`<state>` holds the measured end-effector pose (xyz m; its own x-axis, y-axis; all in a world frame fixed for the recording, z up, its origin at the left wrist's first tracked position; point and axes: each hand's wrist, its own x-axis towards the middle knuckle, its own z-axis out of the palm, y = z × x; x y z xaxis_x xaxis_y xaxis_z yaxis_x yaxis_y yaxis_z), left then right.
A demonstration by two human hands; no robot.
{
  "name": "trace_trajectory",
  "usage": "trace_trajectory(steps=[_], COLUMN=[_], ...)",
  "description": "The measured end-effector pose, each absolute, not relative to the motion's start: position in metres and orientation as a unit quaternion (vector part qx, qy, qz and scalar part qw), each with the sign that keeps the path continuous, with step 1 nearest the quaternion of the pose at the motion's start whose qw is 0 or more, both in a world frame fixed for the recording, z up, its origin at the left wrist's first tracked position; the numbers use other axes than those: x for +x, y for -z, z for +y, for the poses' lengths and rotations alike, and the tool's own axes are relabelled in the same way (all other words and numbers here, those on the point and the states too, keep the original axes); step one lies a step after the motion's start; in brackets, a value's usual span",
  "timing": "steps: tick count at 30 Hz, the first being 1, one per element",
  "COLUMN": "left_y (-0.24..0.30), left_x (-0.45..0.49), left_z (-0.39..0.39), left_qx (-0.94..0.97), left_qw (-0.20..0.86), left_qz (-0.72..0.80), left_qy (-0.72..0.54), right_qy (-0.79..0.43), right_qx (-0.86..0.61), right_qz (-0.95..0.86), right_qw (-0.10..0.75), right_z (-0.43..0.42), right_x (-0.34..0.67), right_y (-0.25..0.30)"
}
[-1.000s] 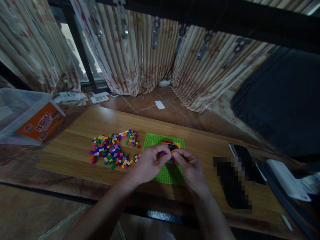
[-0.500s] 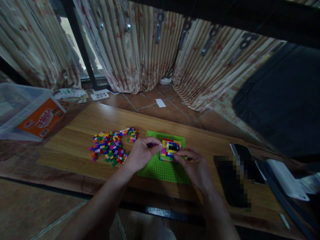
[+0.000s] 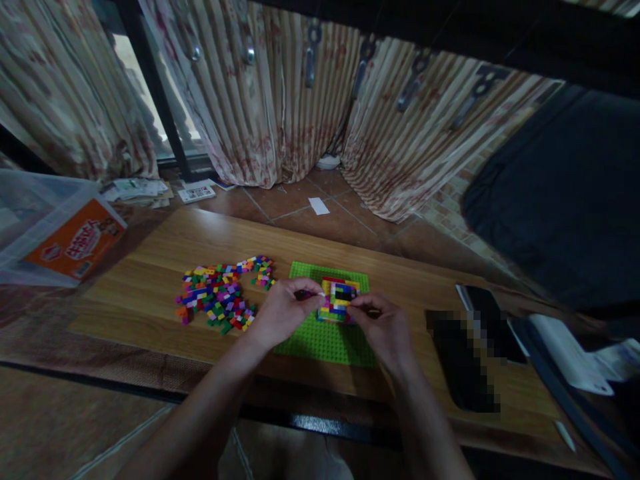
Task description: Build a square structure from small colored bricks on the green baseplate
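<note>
A square, many-coloured structure of toy building bricks [image 3: 340, 310] stands on the bright green baseplate [image 3: 325, 347], with a dark opening in its middle. My left hand [image 3: 285, 311] is closed in a pinch at the structure's left side; a small pale bit shows at its fingertips, too small to name. On the other side, my right hand [image 3: 386, 328] has thumb and forefinger pinched at the structure's right edge. Its fingers hide whatever they grip. A pile of loose toy bricks [image 3: 217, 293] in mixed colours lies on the wooden table, left of my left hand.
At the left sits a clear plastic box [image 3: 30, 233] with an orange label. Right of the baseplate lie a dark, partly pixelated flat object [image 3: 457, 363] and a dark phone-like object [image 3: 487, 313]. Striped curtains [image 3: 295, 107] hang beyond the wooden table [image 3: 150, 267].
My right hand has moved slightly left, and its fingertips have closed in against the structure's right side. My left hand stays pinched at the left side. The whole view has shifted a little.
</note>
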<state>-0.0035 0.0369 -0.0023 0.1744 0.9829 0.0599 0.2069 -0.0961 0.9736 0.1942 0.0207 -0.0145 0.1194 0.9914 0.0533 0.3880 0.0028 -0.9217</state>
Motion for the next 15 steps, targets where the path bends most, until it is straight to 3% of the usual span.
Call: trace_trajectory(steps=[5,15], left_y=[0.0049,-0.0013], left_x=[-0.0035,0.0018], left_z=[0.0370,0.0336], left_qx=[0.617,0.604], left_qw=[0.460,0.494], left_qz=[0.489,0.481], left_qy=[-0.411,-0.400], right_qy=[-0.408,-0.375], right_qx=[-0.622,-0.620], right_qz=[-0.503,-0.539], right_qw=[0.441,0.429], right_z=[0.0233,0.0222], right_x=[0.1929,0.1954], right_y=[0.0158,0.0169])
